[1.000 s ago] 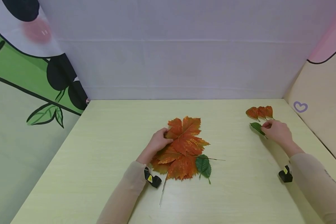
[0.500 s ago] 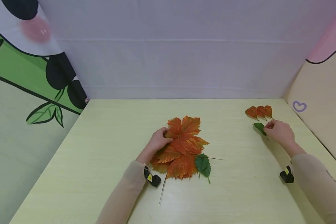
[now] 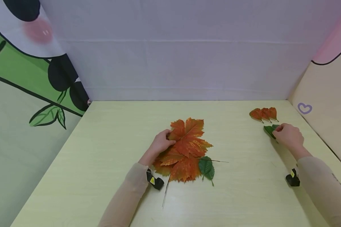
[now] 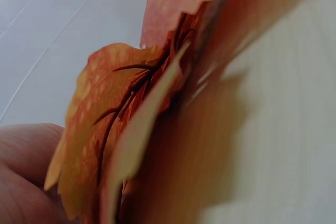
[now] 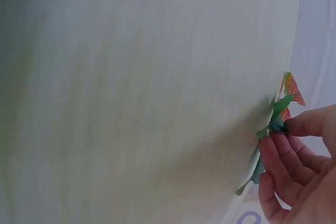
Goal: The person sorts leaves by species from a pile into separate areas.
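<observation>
The left hand [image 3: 161,142] is pinching the left edge of the large orange leaves [image 3: 188,143], which are lying overlapped at the centre of the frame. At the right of the frame, the right hand [image 3: 289,136] is pinching a green leaf [image 3: 268,130] between thumb and fingers. Three small orange leaves [image 3: 265,113] are lying just above. Two overlapped green leaves [image 3: 206,166] are touching the stack's lower-right edge, at lower centre.

No legible text, yellow labels [image 3: 152,180] on black wrist cameras [image 3: 159,184], too small to read
</observation>
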The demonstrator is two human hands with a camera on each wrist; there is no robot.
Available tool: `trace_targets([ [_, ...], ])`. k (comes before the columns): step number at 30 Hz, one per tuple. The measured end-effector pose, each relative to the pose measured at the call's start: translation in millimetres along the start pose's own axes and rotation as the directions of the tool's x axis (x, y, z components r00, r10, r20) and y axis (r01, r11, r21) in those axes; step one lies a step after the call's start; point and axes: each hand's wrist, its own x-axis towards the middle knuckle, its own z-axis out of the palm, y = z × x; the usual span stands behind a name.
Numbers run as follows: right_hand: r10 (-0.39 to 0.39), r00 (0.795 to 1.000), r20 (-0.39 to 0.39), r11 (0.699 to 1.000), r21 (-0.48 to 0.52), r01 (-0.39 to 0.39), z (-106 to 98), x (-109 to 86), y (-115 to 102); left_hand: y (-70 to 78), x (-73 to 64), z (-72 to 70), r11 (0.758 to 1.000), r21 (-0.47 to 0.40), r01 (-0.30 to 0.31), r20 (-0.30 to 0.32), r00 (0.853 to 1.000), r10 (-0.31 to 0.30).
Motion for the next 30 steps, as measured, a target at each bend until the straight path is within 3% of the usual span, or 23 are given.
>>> trace_targets([
  [12, -0.002, 1.0, -0.016, 1.0, 0.0, 0.002, -4, -1.8, -2, 1.1, -0.6, 0.2, 1.0, -0.019, 0.013, -0.002, 1.0, -0.013],
  [20, -0.11, 0.993, -0.033, 0.994, -0.007, 0.11, 0, -5.4, -33, 1.2, -1.5, -0.1, 1.0, -0.019, 0.012, -0.008, 1.0, -0.012],
  [30, -0.268, 0.962, 0.041, 0.963, 0.033, 0.267, 13, -17.9, -77, 1.2, -1.6, 0.6, 0.999, -0.03, 0.012, -0.005, 1.0, -0.012],
])
